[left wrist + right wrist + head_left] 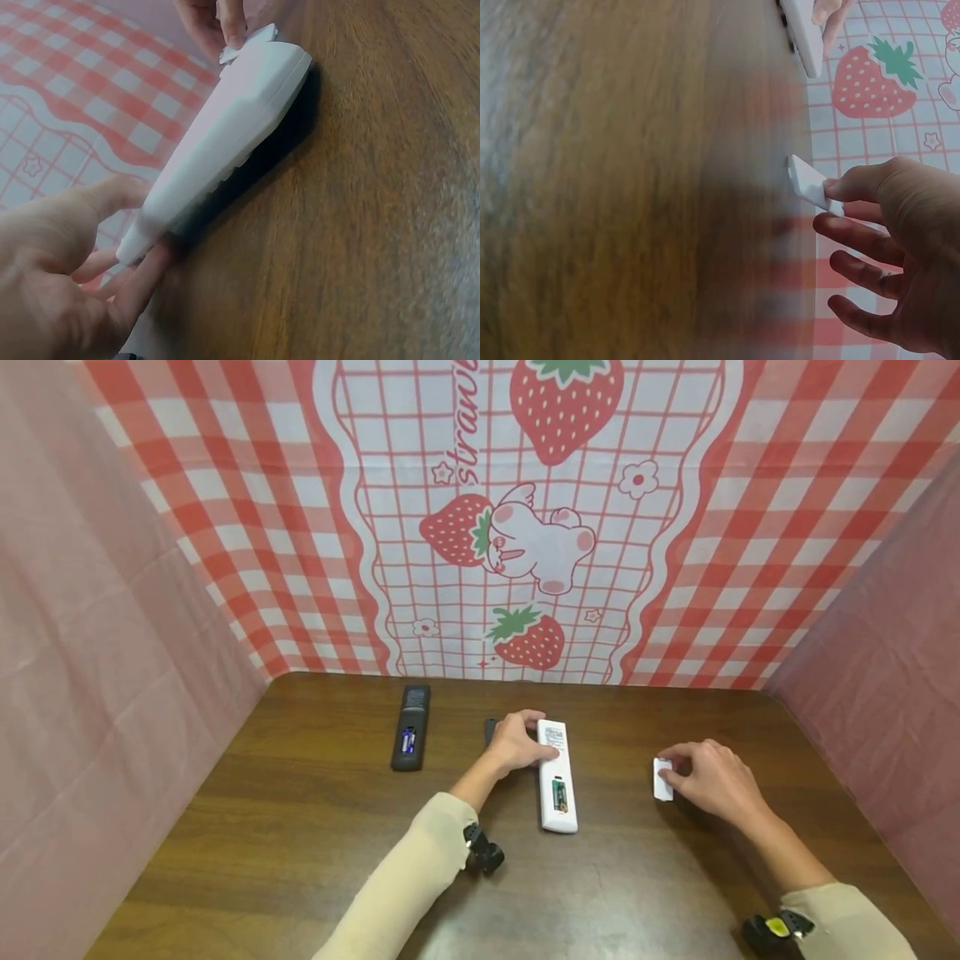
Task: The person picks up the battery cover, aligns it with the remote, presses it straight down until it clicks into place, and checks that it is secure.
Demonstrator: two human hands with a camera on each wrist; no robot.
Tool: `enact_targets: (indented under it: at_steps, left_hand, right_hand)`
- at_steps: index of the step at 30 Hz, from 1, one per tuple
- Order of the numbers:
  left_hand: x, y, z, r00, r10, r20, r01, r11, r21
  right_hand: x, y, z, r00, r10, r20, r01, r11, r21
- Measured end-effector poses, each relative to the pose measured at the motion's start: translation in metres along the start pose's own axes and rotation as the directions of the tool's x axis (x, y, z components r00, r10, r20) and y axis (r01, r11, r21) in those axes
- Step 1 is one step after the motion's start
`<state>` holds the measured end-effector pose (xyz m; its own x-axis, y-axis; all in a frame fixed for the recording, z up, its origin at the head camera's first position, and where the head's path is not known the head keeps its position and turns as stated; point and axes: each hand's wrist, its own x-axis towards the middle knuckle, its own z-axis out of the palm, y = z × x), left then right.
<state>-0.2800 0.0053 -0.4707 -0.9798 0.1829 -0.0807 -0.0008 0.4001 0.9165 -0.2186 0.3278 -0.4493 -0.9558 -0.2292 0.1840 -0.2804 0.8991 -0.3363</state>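
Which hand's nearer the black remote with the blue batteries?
Left. The left hand holds the white remote, to the right of the black remote; the right hand is much farther right, pinching the small white cover.

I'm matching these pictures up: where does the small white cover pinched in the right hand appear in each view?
Head: the small white cover is right of centre, in the right hand.
Left wrist: the small white cover is near the top middle, by the upper end of the white remote.
Right wrist: the small white cover is right of centre, about mid-height.
Shared landmark: the white remote, in all three.
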Motion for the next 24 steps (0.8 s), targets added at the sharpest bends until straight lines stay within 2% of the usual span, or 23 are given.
enact_targets:
  at_steps: [11, 24]
  left_hand:
    - [-0.0030, 0.0018, 0.0008, 1.000, -0.015, -0.003, 0.015, 0.999, -0.032]
    - [-0.0056, 0.0023, 0.0010, 0.999, -0.023, 0.039, 0.028, 0.992, -0.126]
  right_hand:
    - [0.0011, -0.0042, -0.0026, 1.000, 0.001, -0.026, 0.000, 1.000, 0.006]
    - [0.0017, -0.0055, -0.0090, 0.998, 0.004, -0.061, -0.003, 1.000, 0.019]
